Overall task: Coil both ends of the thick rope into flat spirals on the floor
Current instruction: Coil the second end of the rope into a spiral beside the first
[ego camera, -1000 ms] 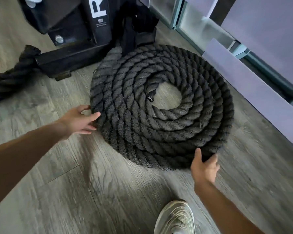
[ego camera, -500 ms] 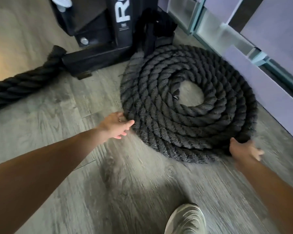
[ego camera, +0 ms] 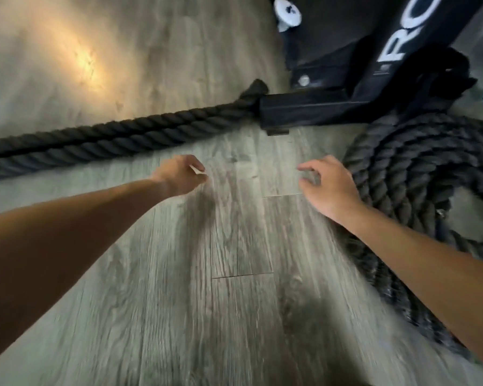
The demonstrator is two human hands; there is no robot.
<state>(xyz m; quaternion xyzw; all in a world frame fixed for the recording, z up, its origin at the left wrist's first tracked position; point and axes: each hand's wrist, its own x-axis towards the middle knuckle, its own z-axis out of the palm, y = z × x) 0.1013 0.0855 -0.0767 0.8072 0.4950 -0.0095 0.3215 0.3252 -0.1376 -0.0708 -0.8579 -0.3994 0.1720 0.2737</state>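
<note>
Hands hover empty over the grey wood-plank floor (ego camera: pixel 234 316): left hand (ego camera: pixel 179 175) at centre, fingers loosely curled, right hand (ego camera: pixel 328 186) toward 3 o'clock, fingers spread. Thick black twisted rope lies coiled (ego camera: pixel 418 168) at 3 o'clock, its other length (ego camera: pixel 109 137) stretching straight at 10 o'clock from the black metal rack base (ego camera: pixel 313 110).

The coiled spiral (ego camera: pixel 418 174) lies at right, the straight rope (ego camera: pixel 109 137) across the upper left, the rack base (ego camera: pixel 318 107) between them at top.
</note>
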